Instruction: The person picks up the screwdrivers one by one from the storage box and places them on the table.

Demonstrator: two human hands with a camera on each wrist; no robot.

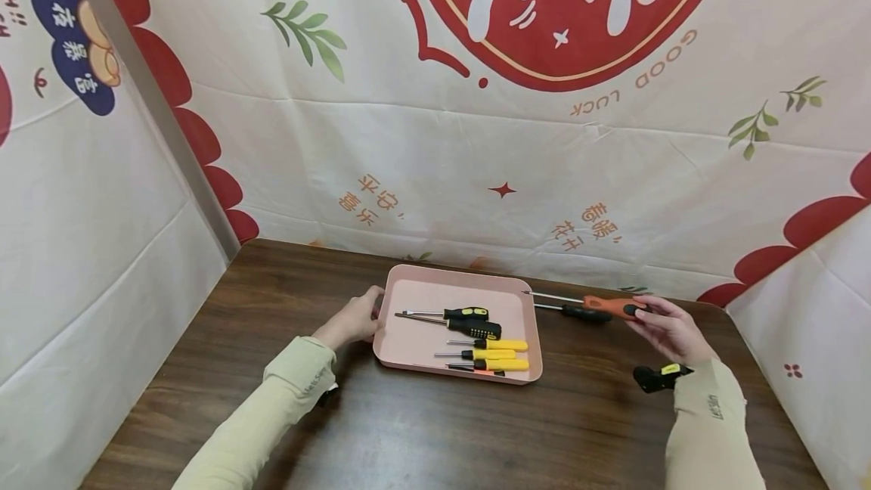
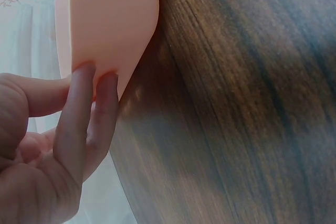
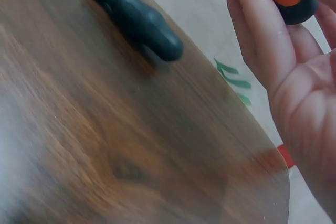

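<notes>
My left hand (image 1: 357,317) pinches the left rim of a pink tray (image 1: 425,283); in the left wrist view, the thumb is at the rim and the fingers press the outer wall (image 2: 113,14). In my right hand (image 1: 674,330) is an orange screwdriver (image 1: 609,306) with a black handle end, raised above the table. Its shaft points left, the tip appearing over the tray's right rim. Below it, a black-handled screwdriver (image 1: 587,314) lies on the table. Inside the tray are black screwdrivers (image 1: 474,327), several yellow-handled ones (image 1: 506,345) and a partly hidden red-and-black piece (image 1: 486,373).
The brown wooden table (image 1: 435,437) reaches back to a printed white cloth (image 1: 435,142), close behind the tray. More cloth hangs along the left and right sides. Bare wood shows in front of the tray.
</notes>
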